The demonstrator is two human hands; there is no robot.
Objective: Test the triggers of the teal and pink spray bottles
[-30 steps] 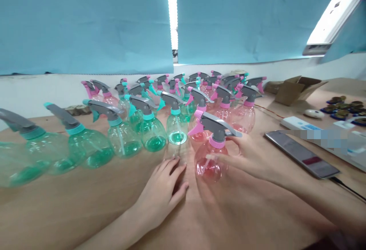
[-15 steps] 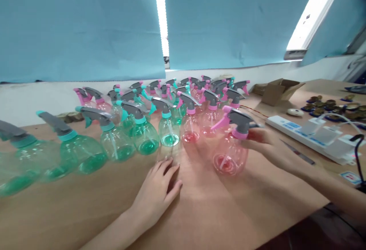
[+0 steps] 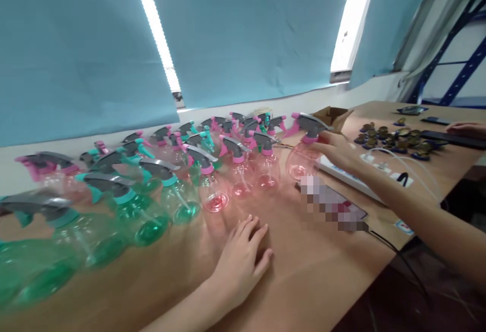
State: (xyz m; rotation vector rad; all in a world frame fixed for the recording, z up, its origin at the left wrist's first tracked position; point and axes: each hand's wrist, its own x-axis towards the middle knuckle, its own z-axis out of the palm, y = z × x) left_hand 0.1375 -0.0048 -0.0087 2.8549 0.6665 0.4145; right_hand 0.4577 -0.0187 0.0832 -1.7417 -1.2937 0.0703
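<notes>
Right hand [image 3: 336, 154] grips a pink-trigger spray bottle [image 3: 301, 164] at the far end of the row, fingers [image 3: 322, 144] pressed together around its upper body, just beside a white power strip [image 3: 341, 174]. Left hand [image 3: 241, 266] rests on the bench [image 3: 315, 276], fingers spread, apart from the bottles. Rows of green spray bottles [image 3: 178, 203] stand to its left. Another person's hand [image 3: 465, 129] lies at far right. I can't read the sticker [image 3: 403, 227] near the bench edge or the pixelated block [image 3: 330, 203].
</notes>
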